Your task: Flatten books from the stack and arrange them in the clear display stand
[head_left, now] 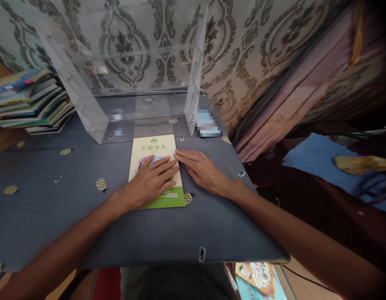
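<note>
A book [155, 202] with a cream and green cover lies flat and closed on the table in the head view. My left hand [155, 179] rests palm down across the middle of its cover, fingers stretched out, hiding much of the picture there. At the book's right edge is my right hand [205, 171]. Its fingers are extended and held close together, with the fingertips touching that edge. Neither hand grips anything. Just behind the book stands a clear acrylic rack [93, 125] with side walls and shelves.
A tall stack of books [30, 102] stands at the back left. Right of the rack lies a small blurred blue item [208, 123]. A grey patterned cloth [70, 225] covers the table. Colourful books [258, 279] sit below its front right edge; a pink curtain [292, 91] hangs at right.
</note>
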`<control>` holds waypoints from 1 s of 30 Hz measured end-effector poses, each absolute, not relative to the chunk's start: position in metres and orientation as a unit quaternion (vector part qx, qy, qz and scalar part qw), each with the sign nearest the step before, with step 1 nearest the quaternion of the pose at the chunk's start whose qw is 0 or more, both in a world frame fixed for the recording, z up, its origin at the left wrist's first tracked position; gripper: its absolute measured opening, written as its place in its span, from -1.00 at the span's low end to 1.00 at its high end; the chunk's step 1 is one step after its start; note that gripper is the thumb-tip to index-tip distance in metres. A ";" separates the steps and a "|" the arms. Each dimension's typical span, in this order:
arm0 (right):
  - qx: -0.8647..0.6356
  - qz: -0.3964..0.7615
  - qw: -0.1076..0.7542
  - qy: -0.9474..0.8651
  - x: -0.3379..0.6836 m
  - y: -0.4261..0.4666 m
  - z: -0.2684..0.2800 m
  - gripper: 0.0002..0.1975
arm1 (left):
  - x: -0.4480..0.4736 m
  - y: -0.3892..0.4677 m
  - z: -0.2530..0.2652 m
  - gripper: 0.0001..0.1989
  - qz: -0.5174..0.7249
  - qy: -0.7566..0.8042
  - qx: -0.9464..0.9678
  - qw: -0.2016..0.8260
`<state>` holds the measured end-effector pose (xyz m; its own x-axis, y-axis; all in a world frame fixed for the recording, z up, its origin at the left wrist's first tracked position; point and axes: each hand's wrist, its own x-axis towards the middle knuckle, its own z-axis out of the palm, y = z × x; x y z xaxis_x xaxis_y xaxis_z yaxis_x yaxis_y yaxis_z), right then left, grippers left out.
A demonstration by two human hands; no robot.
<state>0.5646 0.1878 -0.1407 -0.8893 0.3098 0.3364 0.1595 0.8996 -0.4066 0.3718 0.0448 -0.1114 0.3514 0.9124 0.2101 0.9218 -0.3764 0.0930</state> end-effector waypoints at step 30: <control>0.000 0.218 0.236 -0.947 0.613 0.132 -0.129 -0.60 | 0.377 -0.001 -0.097 -0.72 -0.192 -0.446 -0.874 -0.002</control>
